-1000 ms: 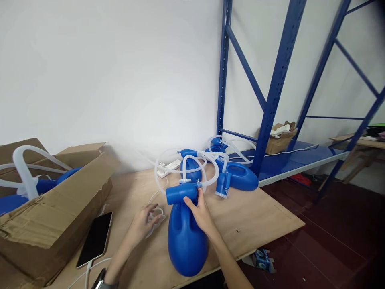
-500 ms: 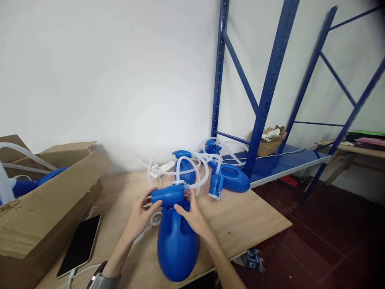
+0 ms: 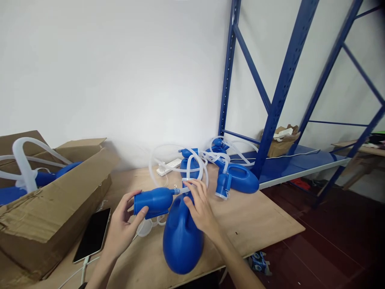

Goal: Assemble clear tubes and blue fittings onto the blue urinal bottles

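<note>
1 blue bottle [image 3: 182,237] lies on the plywood table [image 3: 255,216], the left hand [image 3: 123,224] curled tight around its cylindrical neck [image 3: 153,202], the right hand [image 3: 201,208] half-open and gripping nothing, pressed on its shoulder beside the tube connector [image 3: 178,191], apparently to steady it.

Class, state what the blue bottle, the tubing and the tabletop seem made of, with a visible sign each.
Blue bottle: likely moulded plastic, smooth soft sheen.
Tubing: probably soft plastic or silicone, translucent, looped.
Tabletop: apparently bare plywood, pale grain, thin edge.
</note>
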A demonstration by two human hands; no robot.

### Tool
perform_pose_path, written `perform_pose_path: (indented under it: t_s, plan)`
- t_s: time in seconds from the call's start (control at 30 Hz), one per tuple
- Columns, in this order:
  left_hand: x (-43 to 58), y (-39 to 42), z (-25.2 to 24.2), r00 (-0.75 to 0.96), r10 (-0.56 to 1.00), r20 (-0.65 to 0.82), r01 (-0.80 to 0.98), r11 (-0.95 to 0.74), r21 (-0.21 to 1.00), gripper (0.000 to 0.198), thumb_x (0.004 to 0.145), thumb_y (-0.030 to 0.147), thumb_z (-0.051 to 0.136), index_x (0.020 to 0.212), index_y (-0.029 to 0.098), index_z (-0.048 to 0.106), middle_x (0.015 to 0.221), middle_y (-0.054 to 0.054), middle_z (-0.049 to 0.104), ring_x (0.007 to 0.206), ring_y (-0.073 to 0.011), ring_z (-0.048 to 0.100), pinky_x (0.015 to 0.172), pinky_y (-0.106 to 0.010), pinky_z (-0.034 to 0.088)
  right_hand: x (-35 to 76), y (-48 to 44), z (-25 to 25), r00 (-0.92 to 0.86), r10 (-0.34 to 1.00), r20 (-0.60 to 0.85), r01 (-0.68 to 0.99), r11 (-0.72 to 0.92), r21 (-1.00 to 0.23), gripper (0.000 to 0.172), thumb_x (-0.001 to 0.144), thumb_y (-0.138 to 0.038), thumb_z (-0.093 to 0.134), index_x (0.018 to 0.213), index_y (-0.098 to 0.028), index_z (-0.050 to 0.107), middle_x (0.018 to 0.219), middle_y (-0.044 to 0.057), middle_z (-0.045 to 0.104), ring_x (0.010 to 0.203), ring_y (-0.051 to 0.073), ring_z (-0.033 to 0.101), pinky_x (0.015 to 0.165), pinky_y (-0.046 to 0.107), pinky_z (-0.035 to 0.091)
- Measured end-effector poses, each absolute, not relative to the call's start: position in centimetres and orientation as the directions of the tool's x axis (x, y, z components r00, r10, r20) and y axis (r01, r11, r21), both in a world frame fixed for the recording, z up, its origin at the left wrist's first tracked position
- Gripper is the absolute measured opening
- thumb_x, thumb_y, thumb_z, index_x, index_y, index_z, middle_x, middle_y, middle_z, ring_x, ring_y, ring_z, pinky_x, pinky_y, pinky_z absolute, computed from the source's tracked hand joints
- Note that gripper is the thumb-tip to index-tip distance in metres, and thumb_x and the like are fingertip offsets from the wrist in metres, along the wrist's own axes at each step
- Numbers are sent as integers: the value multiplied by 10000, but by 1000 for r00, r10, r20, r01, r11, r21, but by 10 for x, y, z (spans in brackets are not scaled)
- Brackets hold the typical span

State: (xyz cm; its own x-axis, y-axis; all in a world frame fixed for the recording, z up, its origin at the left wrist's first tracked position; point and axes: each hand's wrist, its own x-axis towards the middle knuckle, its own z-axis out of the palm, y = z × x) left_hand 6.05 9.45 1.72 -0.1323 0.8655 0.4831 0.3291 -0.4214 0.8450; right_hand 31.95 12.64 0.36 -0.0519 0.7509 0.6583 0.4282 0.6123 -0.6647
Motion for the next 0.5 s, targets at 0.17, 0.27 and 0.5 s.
perform_pose_path:
  t_s: [0.17, 0.27, 0.5]
  plan:
    - [64, 82, 34, 53, 743, 667, 555, -577, 599, 404, 931, 388, 686, 1309, 281, 596, 1336, -99, 600, 1206, -285, 639, 907, -339, 612, 328, 154, 52, -399, 770, 498, 409, 636, -655, 403, 1067, -485, 430, 1102, -334, 802, 1154, 25, 768, 1270, 325, 600, 1255, 633, 172]
    - [66, 81, 38, 79, 678, 731, 648, -592, 479, 384, 946, 387, 656, 1300, 256, 584, 1306, -117, 609, 1167, -285, 656, 886, -353, 614, 324, 171, 58, -489, 804, 338, 266, 507, -820, 495, 1021, -615, 469, 988, -268, 820, 995, 30, 796, 1048, 307, 710, 1148, 577, 388]
    - [61, 92, 23, -4, 586, 810, 821, -461, 338, 325, 973, 512, 606, 1105, 222, 667, 1020, -62, 712, 861, -217, 710, 758, -304, 590, 304, 178, 31, -392, 812, 432, 245, 545, -802, 425, 1035, -520, 521, 932, -223, 807, 946, 41, 813, 958, 259, 758, 1246, 564, 236]
